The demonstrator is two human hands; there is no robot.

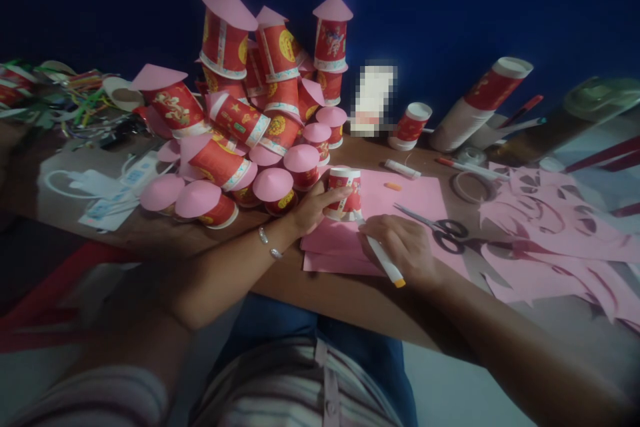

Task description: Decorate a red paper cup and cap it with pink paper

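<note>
My left hand (313, 208) is wrapped round a red-and-white paper cup (344, 192), which stands on pink paper sheets (340, 247). Between the fingers of my right hand (400, 241) is a white marker (383, 257) with an orange end. Its tip points at the lower right side of the cup. An orange marker cap (393, 186) lies on the pink paper behind the cup. Just right of my right hand rest black-handled scissors (447, 233), partly on the paper.
Red cups with pink cone tops (273, 185) are piled at the left. Right of my hands lie a roll of tape (473, 187) and cut pink scraps (545, 213). Leaning at the back is a stack of cups (480, 103). A white power strip (120, 193) lies far left.
</note>
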